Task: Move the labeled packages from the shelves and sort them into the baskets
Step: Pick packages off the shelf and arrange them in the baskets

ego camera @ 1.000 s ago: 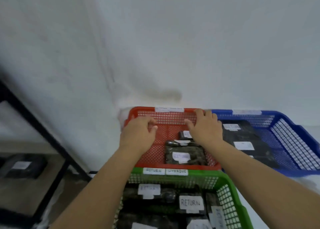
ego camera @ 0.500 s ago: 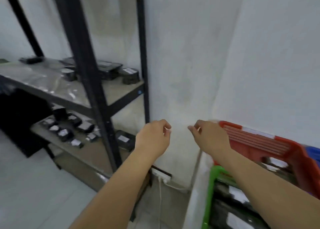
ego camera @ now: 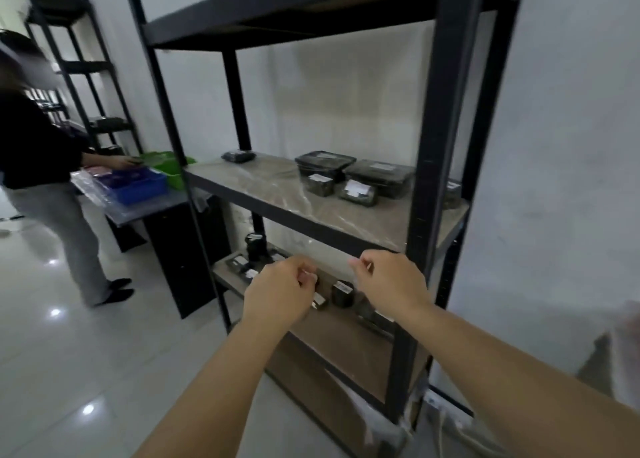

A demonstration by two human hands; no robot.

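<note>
A black metal shelf unit (ego camera: 443,111) stands in front of me. Its middle board (ego camera: 270,189) carries dark labeled packages: two boxes (ego camera: 320,171) (ego camera: 379,177), a small pack (ego camera: 358,194) before them and a flat one (ego camera: 238,156) at the back. The lower board holds several small labeled packages (ego camera: 343,293) (ego camera: 239,261) and a dark upright container (ego camera: 254,246). My left hand (ego camera: 280,293) and my right hand (ego camera: 391,281) hover side by side in front of the lower board, fingers loosely curled, holding nothing. None of my baskets are in view.
Another person (ego camera: 38,152) stands at the left by a table with a blue basket (ego camera: 138,183) and a green basket (ego camera: 169,166). A second black rack (ego camera: 79,66) is behind them. A white wall (ego camera: 571,145) lies to the right, a glossy tiled floor (ego camera: 69,353) to the left.
The view has swung left from the red, green and blue baskets to the shelf unit. Both hands left the red basket and now hover before the lower shelf.
</note>
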